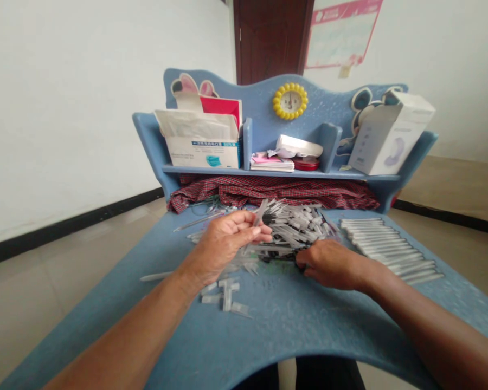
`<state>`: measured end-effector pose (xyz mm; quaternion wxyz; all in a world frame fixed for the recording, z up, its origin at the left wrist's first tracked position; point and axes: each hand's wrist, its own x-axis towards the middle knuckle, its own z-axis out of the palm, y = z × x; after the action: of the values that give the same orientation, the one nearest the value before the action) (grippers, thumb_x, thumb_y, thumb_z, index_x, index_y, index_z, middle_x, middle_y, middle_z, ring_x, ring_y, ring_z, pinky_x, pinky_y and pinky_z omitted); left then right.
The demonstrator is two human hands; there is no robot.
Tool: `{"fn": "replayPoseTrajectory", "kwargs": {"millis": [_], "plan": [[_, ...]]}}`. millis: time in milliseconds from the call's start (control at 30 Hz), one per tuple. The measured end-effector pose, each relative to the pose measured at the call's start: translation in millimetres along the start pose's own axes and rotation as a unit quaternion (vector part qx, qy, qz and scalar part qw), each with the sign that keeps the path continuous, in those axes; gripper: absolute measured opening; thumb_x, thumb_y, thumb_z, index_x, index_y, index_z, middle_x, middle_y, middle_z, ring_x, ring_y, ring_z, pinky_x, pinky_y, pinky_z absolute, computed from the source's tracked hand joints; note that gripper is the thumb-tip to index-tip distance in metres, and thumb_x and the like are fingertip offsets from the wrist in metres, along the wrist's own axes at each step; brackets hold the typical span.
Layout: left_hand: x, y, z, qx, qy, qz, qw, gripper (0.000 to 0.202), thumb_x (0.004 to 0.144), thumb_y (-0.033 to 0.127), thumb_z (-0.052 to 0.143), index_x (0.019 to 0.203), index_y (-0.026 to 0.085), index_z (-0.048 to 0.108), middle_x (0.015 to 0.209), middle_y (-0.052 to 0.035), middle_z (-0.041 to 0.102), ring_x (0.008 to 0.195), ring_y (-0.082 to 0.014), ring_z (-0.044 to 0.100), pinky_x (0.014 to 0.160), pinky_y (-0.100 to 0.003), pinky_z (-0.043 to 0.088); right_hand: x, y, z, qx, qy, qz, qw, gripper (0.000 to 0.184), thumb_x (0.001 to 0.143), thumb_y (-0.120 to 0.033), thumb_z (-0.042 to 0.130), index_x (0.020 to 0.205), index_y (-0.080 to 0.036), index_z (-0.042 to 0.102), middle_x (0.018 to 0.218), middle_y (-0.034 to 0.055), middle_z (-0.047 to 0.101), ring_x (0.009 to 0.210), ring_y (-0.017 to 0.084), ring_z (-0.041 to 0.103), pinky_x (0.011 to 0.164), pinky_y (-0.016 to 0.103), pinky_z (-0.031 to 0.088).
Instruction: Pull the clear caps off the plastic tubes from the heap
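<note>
My left hand is raised a little over the blue desk, thumb and fingers pinched on a thin clear plastic tube that points up and away. My right hand lies low on the desk, its fingers curled into the near edge of a heap of clear tubes and dark parts; what it grips is hidden. A few short clear caps lie loose by my left wrist.
A neat row of finished white tubes lies at the right. A red checked cloth sits under the desk's shelf, which holds a mask box, papers, a red tin and a white carton. A single tube lies left.
</note>
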<state>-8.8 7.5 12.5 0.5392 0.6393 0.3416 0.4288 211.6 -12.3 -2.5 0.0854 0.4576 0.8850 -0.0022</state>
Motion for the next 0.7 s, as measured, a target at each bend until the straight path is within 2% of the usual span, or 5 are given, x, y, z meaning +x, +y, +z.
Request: {"fn": "replayPoseTrajectory", "kwargs": {"millis": [133, 233, 433, 533, 700], "plan": [[1.9, -8.9, -1.7, 0.042, -0.026, -0.016, 0.999, 0.015, 0.077, 0.023, 0.060, 0.087, 0.013, 0.058, 0.089, -0.0061, 0.069, 0.080, -0.0173, 0.067, 0.081, -0.032, 0.050, 2.3, 1.7, -0.2, 0.026, -0.001, -0.008, 1.000, 0.018, 0.077, -0.016, 0.047, 0.081, -0.017, 0.065, 0.073, 0.0078, 0.067, 0.066, 0.017, 0.060, 0.058, 0.027, 0.036], [1.7, -14.5, -2.4, 0.135, -0.053, -0.023, 0.989, 0.019, 0.076, 0.026, 0.058, 0.090, 0.013, 0.060, 0.083, -0.0054, 0.069, 0.077, -0.0172, 0.066, 0.075, -0.031, 0.050, -0.8, 7.1, -5.3, 0.128, 0.039, -0.025, 0.991, 0.015, 0.078, -0.016, 0.047, 0.079, -0.017, 0.062, 0.068, 0.0037, 0.063, 0.062, 0.014, 0.057, 0.057, 0.024, 0.037], [-2.8, -8.4, 2.2, 0.314, -0.132, -0.030, 0.940, 0.024, 0.078, 0.025, 0.049, 0.094, 0.015, 0.064, 0.082, -0.0022, 0.069, 0.077, -0.0165, 0.064, 0.071, -0.026, 0.047, -9.6, 15.1, -11.7, 0.424, 0.063, -0.020, 0.903, 0.009, 0.083, -0.022, 0.045, 0.079, -0.017, 0.052, 0.062, -0.0038, 0.050, 0.047, 0.007, 0.050, 0.044, 0.017, 0.039], [-3.1, -4.1, 3.6, 0.355, -0.152, -0.018, 0.922, 0.025, 0.079, 0.025, 0.048, 0.095, 0.015, 0.065, 0.081, -0.0010, 0.069, 0.078, -0.0158, 0.062, 0.071, -0.024, 0.045, -11.4, 15.2, -12.1, 0.456, 0.074, -0.024, 0.887, 0.009, 0.083, -0.023, 0.046, 0.079, -0.017, 0.051, 0.062, -0.0038, 0.050, 0.047, 0.007, 0.050, 0.044, 0.017, 0.041], [-2.0, -6.2, 2.5, 0.379, -0.155, 0.015, 0.912, 0.025, 0.080, 0.023, 0.048, 0.095, 0.017, 0.066, 0.083, 0.0003, 0.069, 0.080, -0.0156, 0.061, 0.074, -0.024, 0.043, -11.2, 14.8, -12.7, 0.418, 0.074, -0.025, 0.905, 0.010, 0.082, -0.019, 0.046, 0.075, -0.016, 0.051, 0.060, -0.0047, 0.048, 0.046, 0.005, 0.048, 0.043, 0.016, 0.036]]}}
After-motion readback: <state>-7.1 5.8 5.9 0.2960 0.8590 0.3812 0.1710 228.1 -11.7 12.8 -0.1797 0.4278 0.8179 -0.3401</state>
